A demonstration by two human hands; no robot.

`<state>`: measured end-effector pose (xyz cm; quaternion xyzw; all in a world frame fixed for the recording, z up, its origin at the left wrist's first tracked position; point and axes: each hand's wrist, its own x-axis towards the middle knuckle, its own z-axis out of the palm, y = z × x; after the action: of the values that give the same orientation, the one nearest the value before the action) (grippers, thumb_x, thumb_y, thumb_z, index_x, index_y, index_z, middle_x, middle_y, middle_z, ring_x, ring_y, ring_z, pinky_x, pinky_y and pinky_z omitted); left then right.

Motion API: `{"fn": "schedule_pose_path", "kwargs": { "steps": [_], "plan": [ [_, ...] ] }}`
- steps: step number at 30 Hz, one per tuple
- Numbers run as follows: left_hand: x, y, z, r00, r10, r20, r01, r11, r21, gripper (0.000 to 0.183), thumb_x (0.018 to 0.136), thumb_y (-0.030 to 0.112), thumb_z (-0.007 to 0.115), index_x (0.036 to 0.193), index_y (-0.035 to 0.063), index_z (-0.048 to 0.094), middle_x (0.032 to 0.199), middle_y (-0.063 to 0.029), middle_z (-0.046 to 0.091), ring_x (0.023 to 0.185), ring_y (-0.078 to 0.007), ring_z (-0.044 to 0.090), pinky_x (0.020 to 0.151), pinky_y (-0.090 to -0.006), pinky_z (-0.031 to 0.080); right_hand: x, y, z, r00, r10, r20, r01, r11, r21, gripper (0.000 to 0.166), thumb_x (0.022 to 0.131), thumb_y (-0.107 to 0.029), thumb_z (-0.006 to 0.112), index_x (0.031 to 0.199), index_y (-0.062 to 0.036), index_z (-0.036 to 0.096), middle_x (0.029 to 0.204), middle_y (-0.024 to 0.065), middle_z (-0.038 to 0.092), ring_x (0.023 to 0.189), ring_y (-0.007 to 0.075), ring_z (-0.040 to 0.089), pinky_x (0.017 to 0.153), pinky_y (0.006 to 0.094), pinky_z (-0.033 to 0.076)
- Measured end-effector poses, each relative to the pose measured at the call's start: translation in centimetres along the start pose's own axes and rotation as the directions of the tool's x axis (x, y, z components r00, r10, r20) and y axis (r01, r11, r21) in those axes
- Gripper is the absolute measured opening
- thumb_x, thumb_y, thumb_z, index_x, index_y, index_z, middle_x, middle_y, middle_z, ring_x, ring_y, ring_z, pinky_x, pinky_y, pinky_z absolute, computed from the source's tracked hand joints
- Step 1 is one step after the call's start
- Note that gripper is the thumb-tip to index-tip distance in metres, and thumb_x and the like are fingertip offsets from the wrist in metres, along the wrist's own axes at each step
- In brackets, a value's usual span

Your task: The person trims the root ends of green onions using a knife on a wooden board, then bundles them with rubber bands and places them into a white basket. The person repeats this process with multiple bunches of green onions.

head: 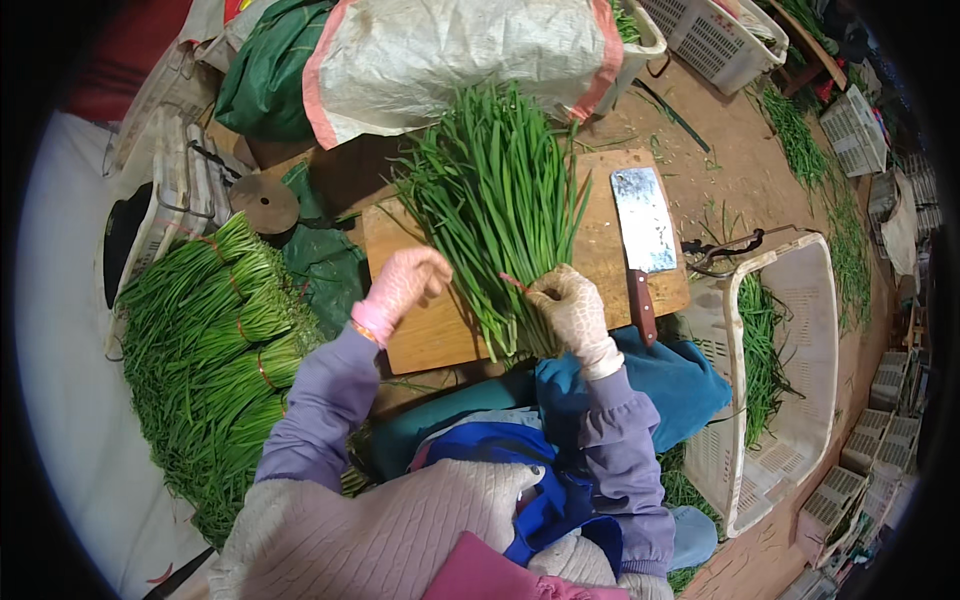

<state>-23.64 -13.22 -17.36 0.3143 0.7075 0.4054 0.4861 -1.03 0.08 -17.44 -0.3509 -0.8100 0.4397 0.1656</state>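
A loose bunch of garlic chives [502,202] lies on a wooden cutting board [427,330], its leaves pointing away from me and its cut stems toward me. My right hand [576,307], in a pale patterned glove, rests at the stem end and pinches a short red tie [514,283] against the chives. Left of the bunch, my left hand [405,289] hovers over the board's edge in a pinkish glove, fingers loosely curled, nothing visible in it. Pink and orange bands circle that wrist. A cleaver [645,221] with a brown handle lies on the board's right side.
Tied chive bundles [225,337] are piled at left, near a round wooden disc [264,204]. At right stands a white plastic crate [787,450] holding loose chives. A white woven sack [457,60] covers a crate beyond the board. More crates [712,45] stand farther off.
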Motion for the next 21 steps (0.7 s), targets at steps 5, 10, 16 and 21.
{"fn": "schedule_pose_path", "kwargs": {
  "steps": [5,10,16,21],
  "plan": [
    [0.3,-9.1,3.1,0.897,0.1,-0.431,0.027,0.96,0.279,0.025,0.084,0.0,0.05,0.108,0.0006,0.057,0.076,-0.004,0.057,0.059,-0.0119,0.052,0.055,-0.0249,0.043,-0.5,1.0,0.5,0.998,0.062,-0.025,-0.057,0.982,0.178,0.01,0.07,-0.008,0.071,0.076,-0.0028,0.065,0.074,0.0103,0.058,0.068,0.0239,0.059,0.062,0.0311,0.046],
    [3.0,-8.0,4.7,0.849,0.031,-0.528,0.094,0.974,0.208,0.027,0.078,0.002,0.062,0.105,0.004,0.058,0.075,-0.0059,0.056,0.069,-0.0172,0.054,0.062,-0.0294,0.045,-0.8,1.9,0.4,0.991,0.132,-0.014,-0.123,0.953,0.276,0.012,0.071,-0.006,0.073,0.077,-0.0018,0.064,0.073,0.0062,0.058,0.068,0.0153,0.057,0.062,0.0276,0.045],
    [0.7,-8.4,5.4,0.856,-0.071,-0.511,0.079,0.997,-0.007,0.015,0.078,0.014,0.067,0.083,0.0028,0.059,0.072,-0.0098,0.06,0.059,-0.0168,0.056,0.055,-0.0302,0.044,-0.6,2.6,-1.0,0.969,0.229,-0.092,-0.129,0.79,0.6,0.008,0.074,-0.003,0.072,0.08,-0.0011,0.066,0.083,0.0029,0.06,0.075,0.0105,0.056,0.07,0.0223,0.045],
    [-2.2,-8.7,8.9,0.912,-0.261,-0.317,0.095,0.885,-0.457,0.017,0.084,0.013,0.063,0.091,0.0005,0.054,0.069,-0.0039,0.056,0.048,-0.0102,0.051,0.048,-0.0256,0.046,0.3,3.4,-1.3,0.964,0.131,-0.23,0.066,0.723,0.687,0.008,0.073,0.003,0.07,0.079,-0.0001,0.067,0.096,0.0057,0.06,0.087,0.0119,0.057,0.075,0.0239,0.046]
  ]
}}
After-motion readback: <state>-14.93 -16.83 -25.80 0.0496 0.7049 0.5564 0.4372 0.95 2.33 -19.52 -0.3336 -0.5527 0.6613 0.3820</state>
